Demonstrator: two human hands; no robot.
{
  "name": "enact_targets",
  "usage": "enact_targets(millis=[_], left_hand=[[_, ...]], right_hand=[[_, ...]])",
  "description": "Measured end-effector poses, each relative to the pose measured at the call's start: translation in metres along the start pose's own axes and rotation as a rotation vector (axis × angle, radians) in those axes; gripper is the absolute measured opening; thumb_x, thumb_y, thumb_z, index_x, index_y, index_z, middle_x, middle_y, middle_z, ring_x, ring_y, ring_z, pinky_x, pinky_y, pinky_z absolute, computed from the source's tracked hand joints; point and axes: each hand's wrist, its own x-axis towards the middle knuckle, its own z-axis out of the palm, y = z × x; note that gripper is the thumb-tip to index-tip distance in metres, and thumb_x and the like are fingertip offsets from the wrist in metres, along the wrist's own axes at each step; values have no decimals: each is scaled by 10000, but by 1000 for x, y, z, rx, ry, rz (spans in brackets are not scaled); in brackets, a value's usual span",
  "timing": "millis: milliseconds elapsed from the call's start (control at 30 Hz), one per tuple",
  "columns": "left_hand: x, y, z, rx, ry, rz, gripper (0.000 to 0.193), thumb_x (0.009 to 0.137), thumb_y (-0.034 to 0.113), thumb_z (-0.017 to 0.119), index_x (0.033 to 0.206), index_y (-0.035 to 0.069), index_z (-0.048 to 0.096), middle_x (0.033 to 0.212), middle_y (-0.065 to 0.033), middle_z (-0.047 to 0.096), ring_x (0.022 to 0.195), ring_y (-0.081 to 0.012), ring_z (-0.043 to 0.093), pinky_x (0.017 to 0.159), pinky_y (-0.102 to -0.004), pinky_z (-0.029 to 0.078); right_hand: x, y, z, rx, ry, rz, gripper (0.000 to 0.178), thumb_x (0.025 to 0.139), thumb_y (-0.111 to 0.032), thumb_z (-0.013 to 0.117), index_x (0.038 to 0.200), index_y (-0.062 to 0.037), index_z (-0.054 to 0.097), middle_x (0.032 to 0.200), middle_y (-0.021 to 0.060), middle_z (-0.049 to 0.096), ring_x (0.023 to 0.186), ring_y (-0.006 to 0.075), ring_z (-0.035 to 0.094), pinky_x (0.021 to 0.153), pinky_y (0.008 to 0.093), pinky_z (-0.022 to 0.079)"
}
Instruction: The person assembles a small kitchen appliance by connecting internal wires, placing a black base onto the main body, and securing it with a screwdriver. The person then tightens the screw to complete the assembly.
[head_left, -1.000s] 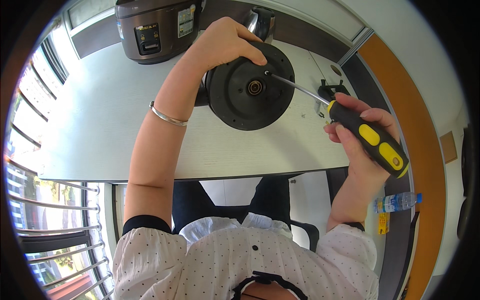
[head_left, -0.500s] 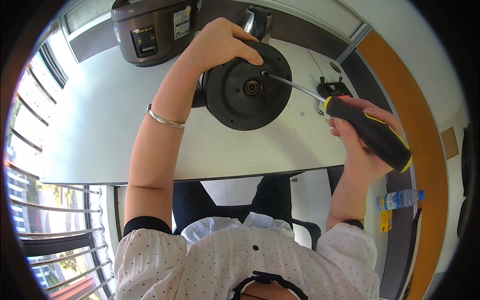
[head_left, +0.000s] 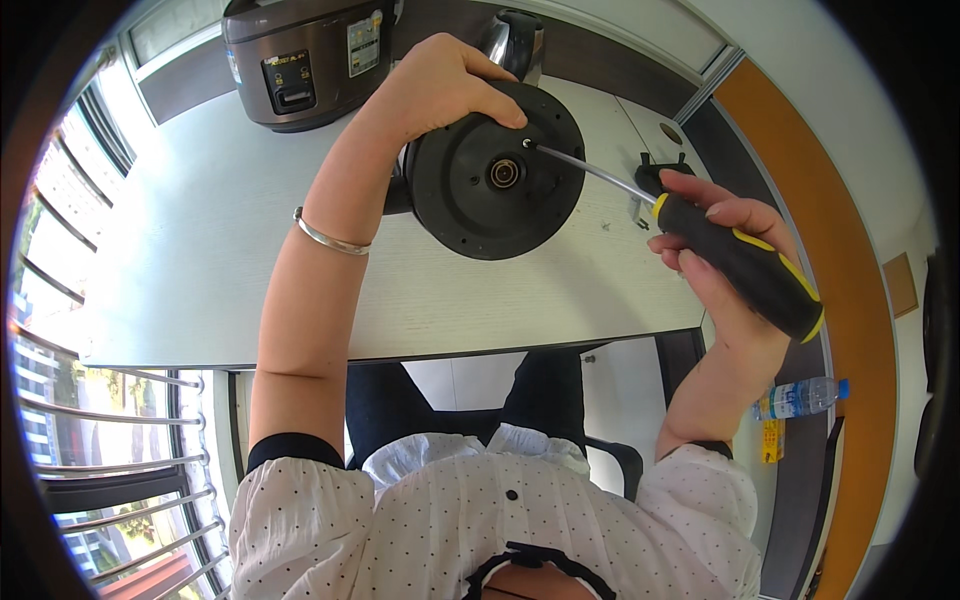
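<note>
My left hand [head_left: 455, 85] grips the upper left rim of a round black kettle base [head_left: 470, 215], thumb lying on its face. Its underside, turned toward me, has a ringed socket in the middle and small screw holes around it. In my right hand [head_left: 730, 250] is a screwdriver [head_left: 745, 265] with a black and yellow handle, its fingers loosely around the handle. The metal shaft slants up to the left, and its tip meets a screw spot near my left thumb. A black handle-like part [head_left: 397, 190] juts out at the base's left.
A brown rice cooker [head_left: 305, 65] stands at the back left of the pale table [head_left: 200, 250]. Behind the base is a shiny metal vessel [head_left: 515, 42]. A black part [head_left: 660, 172] and small loose bits lie at right. A water bottle [head_left: 800, 398] is beyond the table's right edge.
The fingers of my right hand have loosened and shifted round the screwdriver handle, and the wrist has turned. The screwdriver tip and my left hand stay almost in place.
</note>
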Motion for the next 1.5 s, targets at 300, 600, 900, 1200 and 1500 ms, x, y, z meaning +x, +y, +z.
enact_targets(millis=[300, 600, 900, 1200, 1500], left_hand=[[-1, 2, 1, 62, -16, 54, 446, 597, 160, 761, 1000, -25, 718, 797, -138, 695, 692, -183, 657, 723, -247, 512], [0, 1, 1, 9, -7, 5, 464, 517, 226, 792, 922, 4, 743, 804, -149, 701, 749, -231, 662, 734, -284, 505], [-1, 2, 2, 21, 1, 9, 468, 515, 220, 790, 928, 6, 742, 800, -153, 698, 731, -233, 661, 729, -287, 507], [-1, 6, 0, 49, -34, 31, 459, 593, 159, 767, 1007, -32, 714, 809, -126, 698, 691, -175, 650, 727, -248, 511], [-1, 6, 1, 44, -45, 16, 447, 598, 148, 766, 1011, -17, 718, 820, -122, 703, 701, -171, 654, 729, -254, 517]], right_hand=[[1, 28, 3, -227, 40, -290, 398, 720, 86, 738, 1023, -33, 509, 1069, 233, 646, 934, 229, 664, 761, 310, 568], [3, 23, -1, -54, -99, -115, 314, 729, 110, 699, 992, 1, 566, 1080, 199, 616, 782, 218, 683, 697, 309, 593], [3, 25, -7, -261, -101, -229, 314, 699, 73, 750, 928, 1, 547, 1073, 193, 643, 868, 227, 673, 723, 285, 558], [7, 32, 7, -89, -18, -195, 282, 756, 57, 719, 962, 1, 535, 983, 180, 654, 738, 195, 688, 672, 275, 551], [0, 24, -1, 5, -103, -65, 259, 767, 62, 697, 1001, -3, 608, 986, 151, 652, 841, 220, 681, 746, 279, 548]])
